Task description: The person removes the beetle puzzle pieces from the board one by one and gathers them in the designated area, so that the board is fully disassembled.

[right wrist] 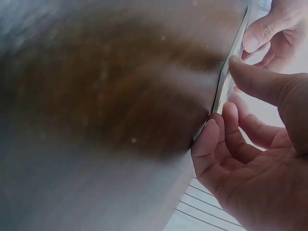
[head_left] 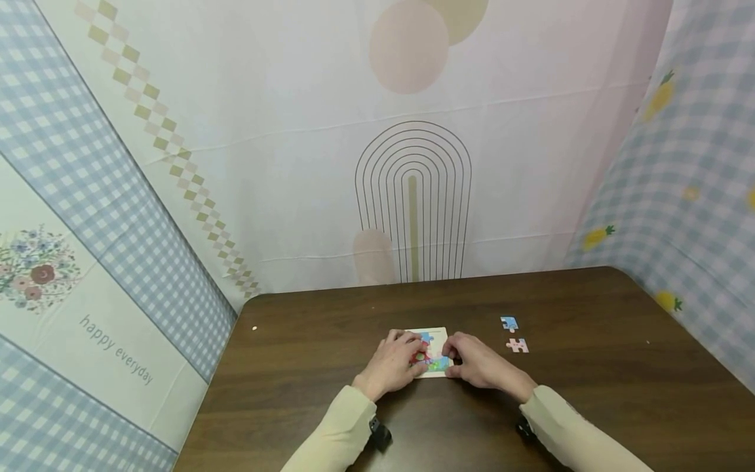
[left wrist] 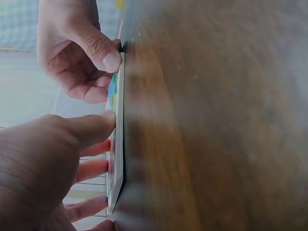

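A small jigsaw puzzle board with a pale frame lies flat on the dark wooden table between both hands. Blue, red and green picture parts show in it, beside a pale area at the upper right. My left hand rests over its left side with fingers spread, thumb at the near edge, covering part of the picture. From the right, my right hand holds the board's right edge, thumb by the near corner and bent fingers farther up. In the right wrist view, the curled fingers reach around the board's side.
Two loose jigsaw pieces lie right of the board: a blue one and a pink one nearer. A small white bit sits at the table's far left. Patterned cloths hang behind and beside the table.
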